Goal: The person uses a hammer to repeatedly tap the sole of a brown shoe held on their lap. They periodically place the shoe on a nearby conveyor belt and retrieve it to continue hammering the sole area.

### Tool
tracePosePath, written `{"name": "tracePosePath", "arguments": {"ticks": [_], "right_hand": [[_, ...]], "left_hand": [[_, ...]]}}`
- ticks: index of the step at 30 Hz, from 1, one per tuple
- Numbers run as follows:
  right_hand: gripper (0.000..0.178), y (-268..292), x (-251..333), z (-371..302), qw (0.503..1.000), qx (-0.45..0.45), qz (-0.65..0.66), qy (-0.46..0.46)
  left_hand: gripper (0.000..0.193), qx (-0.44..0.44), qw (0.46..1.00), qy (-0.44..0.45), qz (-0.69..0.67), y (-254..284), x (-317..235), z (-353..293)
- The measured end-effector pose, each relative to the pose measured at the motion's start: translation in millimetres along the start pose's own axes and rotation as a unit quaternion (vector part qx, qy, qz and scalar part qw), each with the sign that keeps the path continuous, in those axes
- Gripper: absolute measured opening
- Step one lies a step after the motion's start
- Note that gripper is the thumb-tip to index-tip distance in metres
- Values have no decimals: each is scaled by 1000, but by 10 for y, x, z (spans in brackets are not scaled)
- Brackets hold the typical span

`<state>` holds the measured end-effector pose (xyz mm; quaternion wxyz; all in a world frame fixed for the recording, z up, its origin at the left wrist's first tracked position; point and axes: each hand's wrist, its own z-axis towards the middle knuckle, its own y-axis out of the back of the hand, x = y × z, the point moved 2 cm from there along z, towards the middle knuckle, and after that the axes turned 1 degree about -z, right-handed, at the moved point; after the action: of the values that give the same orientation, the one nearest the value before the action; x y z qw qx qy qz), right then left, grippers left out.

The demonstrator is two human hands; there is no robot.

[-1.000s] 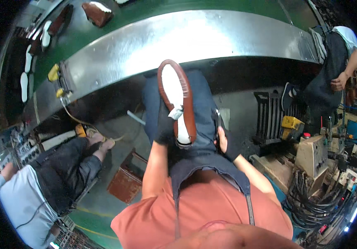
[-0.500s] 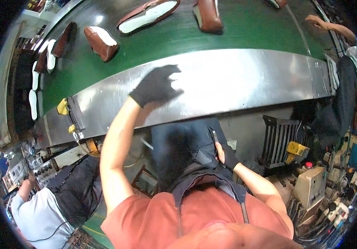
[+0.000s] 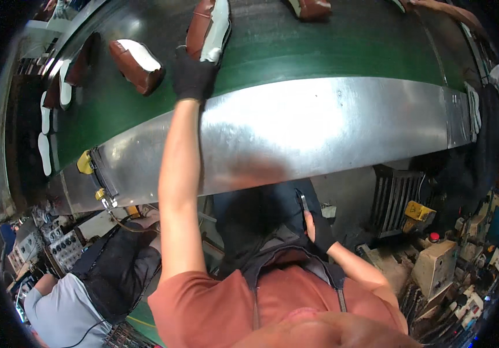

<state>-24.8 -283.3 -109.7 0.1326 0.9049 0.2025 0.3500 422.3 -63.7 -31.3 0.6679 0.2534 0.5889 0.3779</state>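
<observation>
- I see a bowed edge where the smooth dark-green work surface (image 3: 330, 55) meets a polished silver metal strip (image 3: 319, 119), which runs broadly across the middle of the frame.
- On that surface I have open room to the right of the left hand (image 3: 194, 75), up to a brown leather shoe with a pale sole (image 3: 310, 8) cut off by the top edge.
- My tighter side is the upper left: a plump brown leather shoe with a white panel (image 3: 136, 65) lies near the left hand, apart from it, with a darker brown elongated shoe (image 3: 82, 58) further left.
- Beyond those I make out flat white sole-shaped pieces (image 3: 44, 153) along the far-left edge.
- A yellow-and-metal fitting with a hose (image 3: 85, 163) sits on the left part of the strip.
- The long reddish-brown leather shoe with a white underside (image 3: 209, 29) is at upper centre, its far end cropped by the frame.
- The left hand, in a black fabric glove, is curled around that shoe's near end; I cannot see all its fingers.
- At lower centre-right, over dark cloth, the right hand (image 3: 321, 232) in black is closed around a slim metal tool (image 3: 303, 200), thumb bare, tip pointing up-frame.
</observation>
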Motion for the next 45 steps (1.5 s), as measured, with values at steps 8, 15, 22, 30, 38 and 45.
{"name": "tracePosePath", "arguments": {"ticks": [8, 15, 22, 30, 38, 45], "right_hand": [[58, -47, -17, -122, 995, 4, -46, 89], [61, -110, -293, -477, 992, -82, 40, 91], [50, -8, -94, -1141, 991, -24, 45, 123], [48, -62, 271, -1740, 968, 80, 173, 164], [48, -170, 731, -1357, 927, 124, 91, 341], [38, -276, 747, -1414, 968, 99, 30, 227]], "left_hand": [[43, 176, 715, 356, -575, 279, 427, -41], [49, 67, 928, 22, -366, 1975, 649, -2559], [45, 138, 904, -177, -364, 2007, 84, -3778], [30, 289, 901, -273, -176, 1575, -207, -3697], [70, 243, 790, -120, -550, 825, -79, -3564], [66, 227, 793, -68, -561, 871, -148, -3799]]}}
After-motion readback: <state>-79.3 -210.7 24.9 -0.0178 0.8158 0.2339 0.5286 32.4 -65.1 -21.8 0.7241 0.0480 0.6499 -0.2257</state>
